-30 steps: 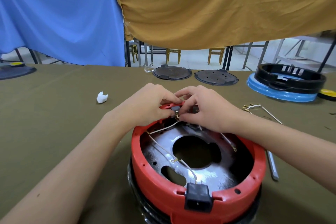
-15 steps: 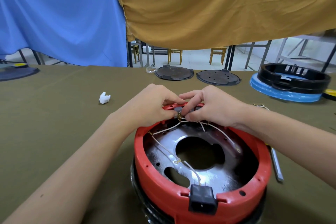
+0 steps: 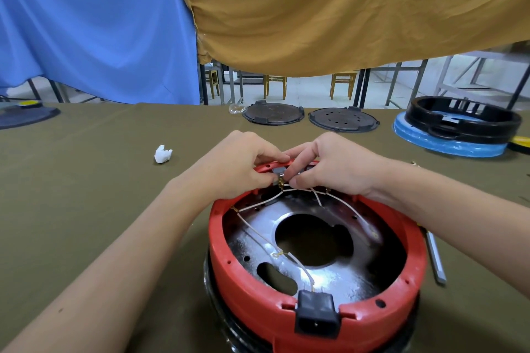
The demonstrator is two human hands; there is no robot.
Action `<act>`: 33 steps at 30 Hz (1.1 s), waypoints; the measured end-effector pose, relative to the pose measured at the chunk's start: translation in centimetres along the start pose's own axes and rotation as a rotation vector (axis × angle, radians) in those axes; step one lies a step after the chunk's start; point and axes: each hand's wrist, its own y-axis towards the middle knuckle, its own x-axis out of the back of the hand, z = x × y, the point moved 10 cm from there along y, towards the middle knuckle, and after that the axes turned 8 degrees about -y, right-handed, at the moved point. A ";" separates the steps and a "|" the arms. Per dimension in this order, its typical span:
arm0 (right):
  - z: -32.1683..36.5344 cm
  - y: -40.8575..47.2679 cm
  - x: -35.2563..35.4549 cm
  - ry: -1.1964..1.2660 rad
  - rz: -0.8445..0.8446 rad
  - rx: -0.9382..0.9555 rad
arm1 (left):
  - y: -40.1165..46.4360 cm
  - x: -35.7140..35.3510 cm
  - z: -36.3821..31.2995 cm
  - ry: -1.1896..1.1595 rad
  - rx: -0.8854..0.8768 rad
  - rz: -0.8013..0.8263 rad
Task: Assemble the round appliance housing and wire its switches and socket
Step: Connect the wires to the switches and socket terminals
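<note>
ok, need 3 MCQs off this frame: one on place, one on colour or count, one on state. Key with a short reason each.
1. Where is the black socket?
A. near rim of the red housing
B. far rim
C. on the table

2. How many dark round plates lie at the table's far edge, centre?
A. one
B. two
C. four

3. What are both hands doing?
A. resting flat
B. pinching a small part at the far rim
C. lifting the housing

Key: 1 A, it sits in the rim nearest the camera. 2 B, two side by side. 3 B, left hand and right hand meet there.
</note>
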 end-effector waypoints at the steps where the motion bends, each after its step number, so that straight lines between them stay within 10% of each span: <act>1: 0.1 0.0 0.0 -0.001 0.003 0.002 | 0.0 0.0 0.0 0.002 -0.001 0.000; 33: -0.8 0.5 -0.4 0.149 -0.010 -0.065 | 0.0 0.2 -0.1 -0.022 -0.008 -0.020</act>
